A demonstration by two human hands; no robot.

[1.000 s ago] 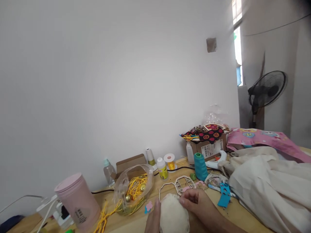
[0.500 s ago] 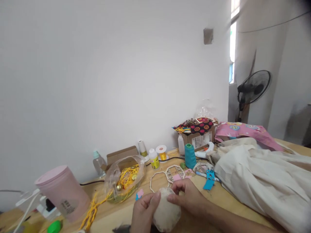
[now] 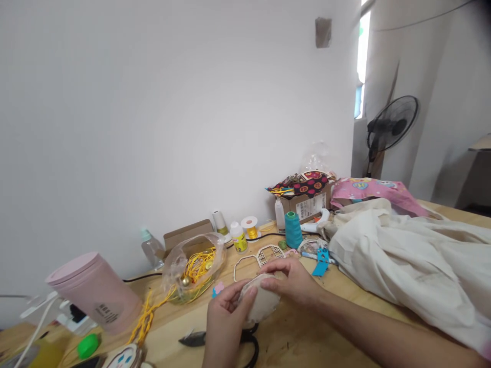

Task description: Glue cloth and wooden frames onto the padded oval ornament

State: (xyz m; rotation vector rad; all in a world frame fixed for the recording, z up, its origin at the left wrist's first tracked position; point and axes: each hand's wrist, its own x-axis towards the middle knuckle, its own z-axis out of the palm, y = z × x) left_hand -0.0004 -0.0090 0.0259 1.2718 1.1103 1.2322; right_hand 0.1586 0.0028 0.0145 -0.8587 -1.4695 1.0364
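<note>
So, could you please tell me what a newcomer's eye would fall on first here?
Probably the big pink canister at the left of the table and the heap of off-white cloth on the right. The teal thread cone, standing in front of the cardboard box, may catch the eye next. At the bottom centre, the fingers of the left hand and the right hand hold a pale rounded piece.

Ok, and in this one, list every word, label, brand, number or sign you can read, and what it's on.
None can be read.
Pink canister: dark print, too blurred.
White-capped bottle: yellow label, print too small.
Cardboard box: white label, too small and blurred.
Pink printed fabric: rounded emblem, any lettering too blurred.
</note>
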